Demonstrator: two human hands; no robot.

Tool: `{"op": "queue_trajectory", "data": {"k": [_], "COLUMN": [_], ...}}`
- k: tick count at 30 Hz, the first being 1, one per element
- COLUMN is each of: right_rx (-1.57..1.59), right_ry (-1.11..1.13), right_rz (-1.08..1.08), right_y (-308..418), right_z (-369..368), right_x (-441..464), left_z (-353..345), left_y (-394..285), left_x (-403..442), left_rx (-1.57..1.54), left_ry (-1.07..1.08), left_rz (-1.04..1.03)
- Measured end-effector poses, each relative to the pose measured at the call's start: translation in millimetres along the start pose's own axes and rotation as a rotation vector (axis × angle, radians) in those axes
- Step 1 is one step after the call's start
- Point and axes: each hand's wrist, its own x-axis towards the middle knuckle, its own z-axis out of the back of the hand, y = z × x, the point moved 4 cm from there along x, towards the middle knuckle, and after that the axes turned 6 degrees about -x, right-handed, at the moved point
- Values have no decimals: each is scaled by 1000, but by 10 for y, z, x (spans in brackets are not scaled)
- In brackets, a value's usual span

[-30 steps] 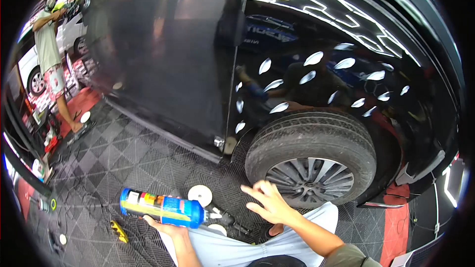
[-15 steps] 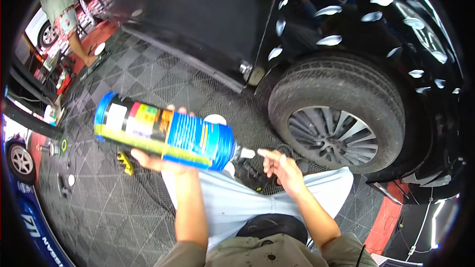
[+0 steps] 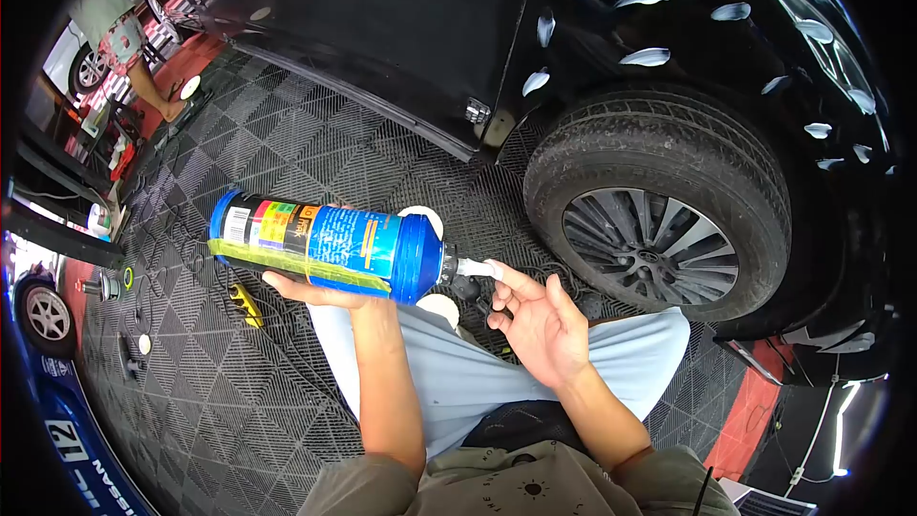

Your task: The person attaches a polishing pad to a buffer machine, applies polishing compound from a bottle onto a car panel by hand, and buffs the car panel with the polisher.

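My left hand is wrapped round a large blue and black bottle, held on its side with its nozzle pointing right. Its label is multicoloured, and a strip of yellow tape runs along the lower side. My right hand is open, palm turned up, the index finger stretched to the white nozzle tip. White paste shows on that fingertip, which appears to touch the nozzle. White dabs are spread over the car's black fender, above the front wheel.
A round white pad is partly hidden behind the bottle. On the tiled floor lies a yellow tool with dark cables near it. Another person stands at the upper left. A blue car is at the lower left.
The bottle has shifted slightly right and turned a little in my left hand. My right index finger has come to the nozzle tip, and the palm has turned upward.
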Motion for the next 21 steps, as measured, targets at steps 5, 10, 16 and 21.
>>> {"op": "queue_trajectory", "data": {"k": [5, 10, 16, 21], "right_rx": [235, 377, -920, -2183], "right_ry": [30, 15, -76, -723], "right_rz": [-63, -134, 743, 1367], "right_y": [-106, -130, 1453, 2312], "right_z": [-14, 71, -187, -787], "right_x": [47, 76, 585, 1129], "left_z": [63, 152, 833, 801], "left_y": [-31, 45, 219, 226], "left_x": [41, 154, 349, 399], "left_rx": [62, -24, 36, -57], "left_ry": [-124, -87, -304, -230], "left_rz": [-81, -76, 172, 328]}}
